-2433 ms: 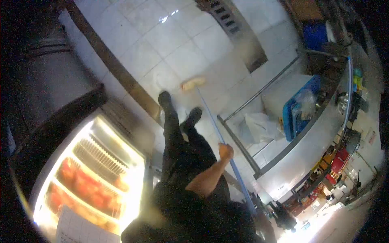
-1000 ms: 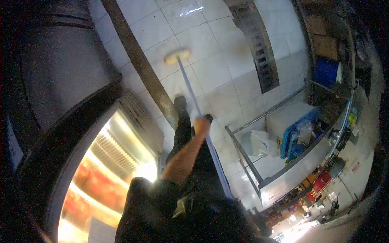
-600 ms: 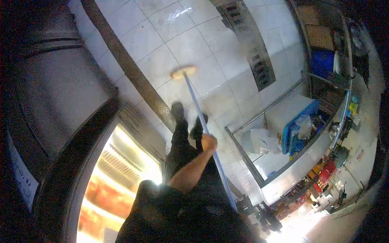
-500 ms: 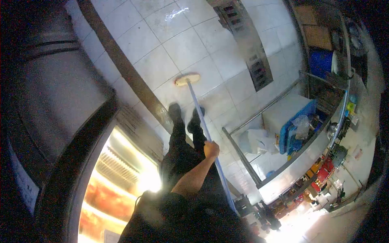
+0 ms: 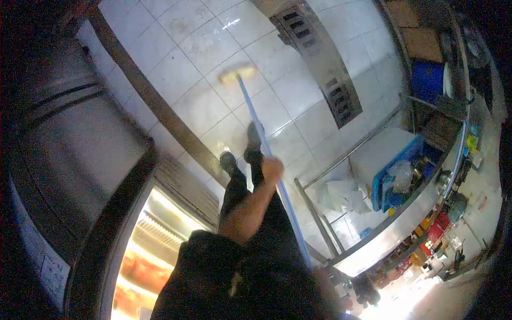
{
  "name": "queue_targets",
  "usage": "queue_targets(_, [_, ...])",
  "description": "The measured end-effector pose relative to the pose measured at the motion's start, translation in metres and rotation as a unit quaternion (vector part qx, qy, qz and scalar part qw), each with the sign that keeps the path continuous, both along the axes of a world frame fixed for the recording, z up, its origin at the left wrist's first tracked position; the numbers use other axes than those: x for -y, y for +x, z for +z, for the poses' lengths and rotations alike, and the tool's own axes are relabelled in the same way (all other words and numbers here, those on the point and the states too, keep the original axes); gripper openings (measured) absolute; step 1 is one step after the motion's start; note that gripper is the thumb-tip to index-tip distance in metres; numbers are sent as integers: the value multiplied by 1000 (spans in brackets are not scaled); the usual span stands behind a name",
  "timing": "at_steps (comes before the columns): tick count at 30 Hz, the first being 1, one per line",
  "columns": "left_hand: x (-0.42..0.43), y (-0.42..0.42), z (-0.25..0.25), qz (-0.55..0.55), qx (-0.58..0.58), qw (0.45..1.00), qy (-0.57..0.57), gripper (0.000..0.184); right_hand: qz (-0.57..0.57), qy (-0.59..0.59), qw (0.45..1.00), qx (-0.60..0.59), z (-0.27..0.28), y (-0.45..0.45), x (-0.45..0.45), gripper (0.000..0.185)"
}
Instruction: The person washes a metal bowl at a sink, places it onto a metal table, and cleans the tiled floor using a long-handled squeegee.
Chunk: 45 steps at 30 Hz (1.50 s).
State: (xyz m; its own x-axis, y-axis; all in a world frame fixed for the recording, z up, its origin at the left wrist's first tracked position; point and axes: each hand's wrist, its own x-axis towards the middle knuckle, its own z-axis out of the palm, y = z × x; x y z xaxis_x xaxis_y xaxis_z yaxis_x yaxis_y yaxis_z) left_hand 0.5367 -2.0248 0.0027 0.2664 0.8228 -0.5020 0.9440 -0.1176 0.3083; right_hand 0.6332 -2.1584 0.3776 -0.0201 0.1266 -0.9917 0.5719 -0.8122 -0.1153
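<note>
My left hand point(image 5: 272, 170) is wrapped round the pale blue pole of a long-handled floor brush point(image 5: 282, 196), with the bare forearm reaching across my dark clothes. The brush has a flat, cream-yellow oval head point(image 5: 238, 75), which lies on the wet white tiles ahead of my feet and is blurred. Its underside is hidden. Toward the lower right the pole runs into shadow, so its upper end is lost. My right hand does not show clearly anywhere. My dark shoes point(image 5: 254, 136) stand on either side of a brown floor strip, near the pole.
A slotted metal drain cover point(image 5: 325, 58) crosses the tiles. On the right, a metal-framed counter point(image 5: 368, 250) has a blue crate point(image 5: 381, 189) and plastic bags beneath it. A lit glass-fronted cabinet point(image 5: 146, 240) and a grey appliance point(image 5: 69, 144) stand on the left.
The brush head has moved farther from my feet, slightly left, and my left hand has gone forward with the pole. One foot has stepped forward and the other has shifted back.
</note>
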Motion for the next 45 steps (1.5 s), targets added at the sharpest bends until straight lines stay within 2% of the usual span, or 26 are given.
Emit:
queue_targets(1, [56,31,0,-71,-29,997,21,13,-2,-32,999,11,18,12,2,23])
queue_targets(2, [51,44,50,75,5,993,-91,13,-4,-60,998,20,36,21,3,23])
queue_targets(3, [71,59,37,168,164,954,-189,14,-9,-81,996,27,48,29,-1,22])
queue_targets(5, [112,92,8,404,425,719,-373,17,-28,-103,994,38,59,37,-8,21])
queue_targets(6, [90,90,6,334,384,791,-341,16,-36,-108,993,38,58,40,-13,21])
queue_targets(7, [59,89,-5,199,280,904,-255,15,-41,-108,993,32,53,41,-19,20])
queue_targets(8, [21,88,-12,73,163,972,-155,15,-49,-102,993,28,43,40,-27,20])
queue_targets(9, [-22,90,-22,-15,79,995,-63,14,-60,-89,994,23,30,39,-36,19])
queue_targets(12, [-159,77,-14,-118,-2,993,17,13,-92,-55,994,14,-2,36,-66,18])
queue_targets(16, [-90,76,-31,-225,-61,966,108,11,-116,-51,992,19,-1,37,-75,16])
queue_targets(18, [-43,75,20,-88,28,994,55,9,-118,-68,990,26,15,39,-65,15])
queue_targets(19, [-24,75,50,-188,27,978,-81,10,-119,-80,989,28,27,38,-58,15])
queue_targets(20, [8,79,58,-231,29,967,-103,14,-119,-88,988,29,34,38,-53,14])
queue_targets(22, [29,93,84,-213,26,953,-212,19,-121,-109,986,35,51,36,-46,14])
queue_targets(24, [31,106,68,-265,58,944,-190,23,-125,-126,983,41,62,32,-46,13])
queue_targets(25, [28,115,57,-308,85,942,-105,24,-128,-132,982,40,67,30,-47,13])
queue_targets(26, [10,130,38,-246,74,942,-216,24,-126,-134,982,35,69,27,-50,12])
queue_targets(27, [-66,131,74,-225,105,943,-222,23,-125,-133,983,32,68,25,-54,12])
queue_targets(29, [-102,136,46,-240,78,963,-96,22,-117,-109,987,26,59,29,-65,11])
queue_targets(30, [-94,131,7,-259,0,963,79,21,-107,-92,990,20,50,33,-74,11])
queue_targets(33, [-192,58,6,-246,-6,967,-69,17,-58,-21,998,6,6,40,-134,11])
queue_targets(34, [-215,29,-5,-165,-44,981,-88,16,24,-62,998,11,3,30,-207,12])
queue_targets(35, [-238,0,-17,-81,-81,988,-102,16,17,-52,997,46,-12,11,-218,17])
queue_targets(39, [-333,-126,-16,-113,-78,973,-188,16,56,159,986,-3,-53,-48,-260,26])
queue_targets(41, [-316,-132,-21,-116,-84,976,-164,18,46,84,995,-16,-45,-49,-249,27])
queue_targets(45, [-168,-67,-14,-77,-38,990,-108,22,43,-39,998,-13,9,-27,-216,30])
